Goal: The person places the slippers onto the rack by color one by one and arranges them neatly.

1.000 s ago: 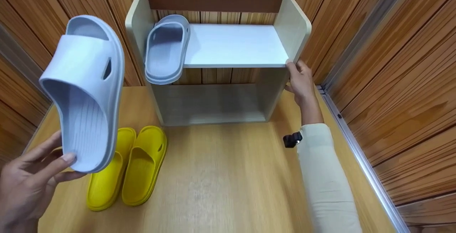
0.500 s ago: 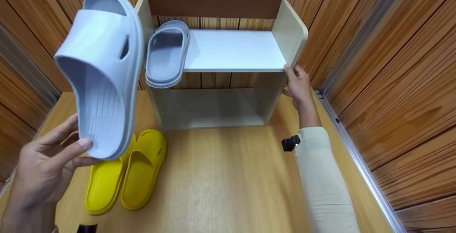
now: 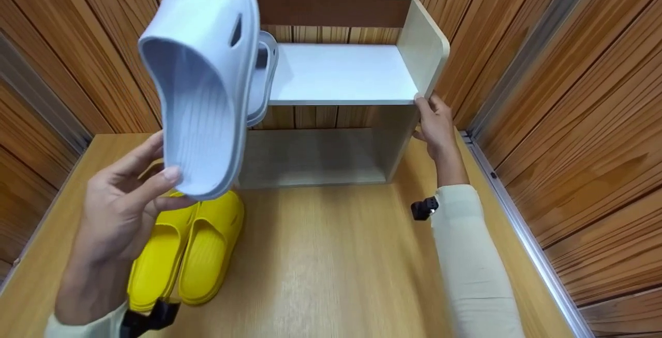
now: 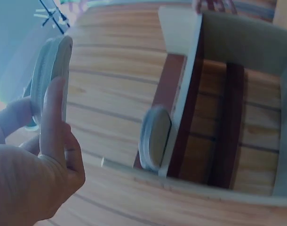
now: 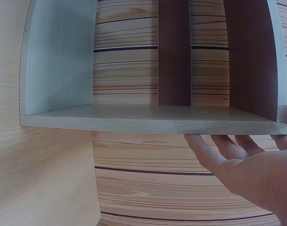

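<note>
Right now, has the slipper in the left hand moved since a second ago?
Yes, up and rightward in the head view: earlier left of the rack, the held slipper now overlaps the rack's left side and partly hides the shelved slipper.

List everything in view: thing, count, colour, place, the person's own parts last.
Surface: 1, tan, lower head view
Walls: 3, brown, back and sides
Rail: 1, silver, surface's right edge
Shelf unit: 1, pale, white and brown, by the back wall
Shelved slipper: 1, pale blue-grey, top shelf's left end
Lifted slipper: 1, pale blue-grey, before the unit's left part
Paired slippers: 2, yellow, on the surface, left
Blurred stand: 1, dark, left wrist view's top left
Wrist devices: 2, black, at the wrists
Sleeves: 2, cream, on the forearms
Left hand: 1, holding the lifted slipper's heel
Right hand: 1, on the unit's right side
</note>
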Demonstrator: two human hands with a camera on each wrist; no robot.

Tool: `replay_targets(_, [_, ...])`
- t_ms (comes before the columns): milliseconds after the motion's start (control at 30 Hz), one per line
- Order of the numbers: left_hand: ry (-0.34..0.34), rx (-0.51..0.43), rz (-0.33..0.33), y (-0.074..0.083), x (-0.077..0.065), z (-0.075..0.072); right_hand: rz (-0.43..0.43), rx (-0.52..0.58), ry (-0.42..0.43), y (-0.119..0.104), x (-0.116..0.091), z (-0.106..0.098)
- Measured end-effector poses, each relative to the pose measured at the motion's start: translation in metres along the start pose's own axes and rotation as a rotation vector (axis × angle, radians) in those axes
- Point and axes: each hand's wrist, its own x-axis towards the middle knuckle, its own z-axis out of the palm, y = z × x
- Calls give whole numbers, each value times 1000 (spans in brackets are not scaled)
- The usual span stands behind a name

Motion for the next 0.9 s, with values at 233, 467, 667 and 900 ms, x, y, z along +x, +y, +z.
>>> replay_targets(233, [-13,81,-61,4,12,27,6,-4,2,0,-3,1])
replay_targets(467, [-40,42,-99,-2,26,36,21,-4,2,-6,-4,4])
replay_targets(667, [-11,-21,-142,-11,45,42,-18,16,-8,-5,-3,4])
replay_targets(900, [1,-22,-211,-14,61,48,-11,9,-14,-3,-4,3])
